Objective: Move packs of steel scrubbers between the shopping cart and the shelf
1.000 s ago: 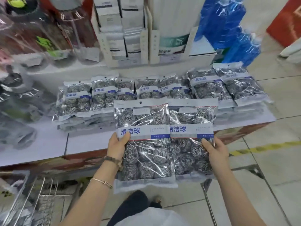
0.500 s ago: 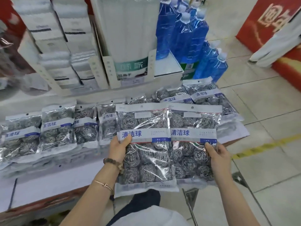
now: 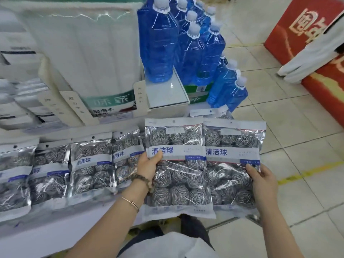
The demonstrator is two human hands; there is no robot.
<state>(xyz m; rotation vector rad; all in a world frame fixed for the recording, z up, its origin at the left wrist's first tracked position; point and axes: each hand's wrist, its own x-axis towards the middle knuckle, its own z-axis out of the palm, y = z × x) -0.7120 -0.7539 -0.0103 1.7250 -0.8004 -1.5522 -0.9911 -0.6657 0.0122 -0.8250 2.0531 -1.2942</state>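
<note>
As left hand [image 3: 147,169], right hand [image 3: 261,180] grip packs [image 3: 178,181], fingers likely behind.

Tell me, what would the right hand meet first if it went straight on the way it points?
The right hand, gripping its scrubber pack, points toward the shelf. Probably the pack lying at its corner comes first, then the blue bottles; depth is unclear.

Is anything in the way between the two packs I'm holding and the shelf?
Nothing visible blocks them. The left hand holds the left pack, the right hand the right pack, at the shelf; another pack peeks out behind, and the held packs hide the spot beneath.
</note>
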